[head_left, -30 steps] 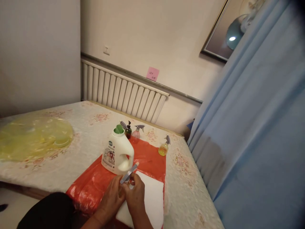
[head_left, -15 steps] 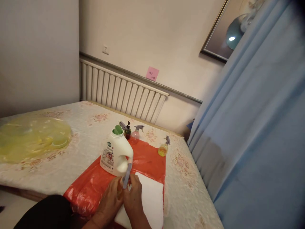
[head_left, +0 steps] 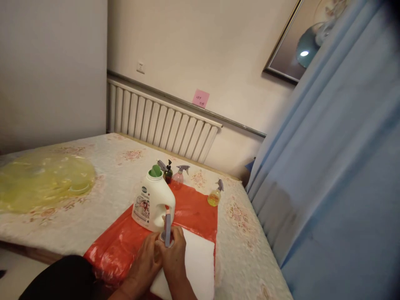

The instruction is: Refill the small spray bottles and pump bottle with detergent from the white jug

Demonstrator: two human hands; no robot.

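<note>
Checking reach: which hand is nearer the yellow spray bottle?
Right. The right hand lies below-left of the yellow spray bottle; the left hand lies farther left.

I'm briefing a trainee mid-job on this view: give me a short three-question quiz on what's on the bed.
1. True or false: the white detergent jug lies on its side on the red plastic sheet.
2. Multiple choice: the small yellow spray bottle stands A) at the sheet's far right corner, B) on the white pad, C) on the yellow plastic bag.
3. What do the left hand and right hand hold between them?

Key:
1. False; it stands upright, green cap up.
2. A.
3. A small bottle, mostly hidden by the fingers, whose grey spray head sticks up.
</note>
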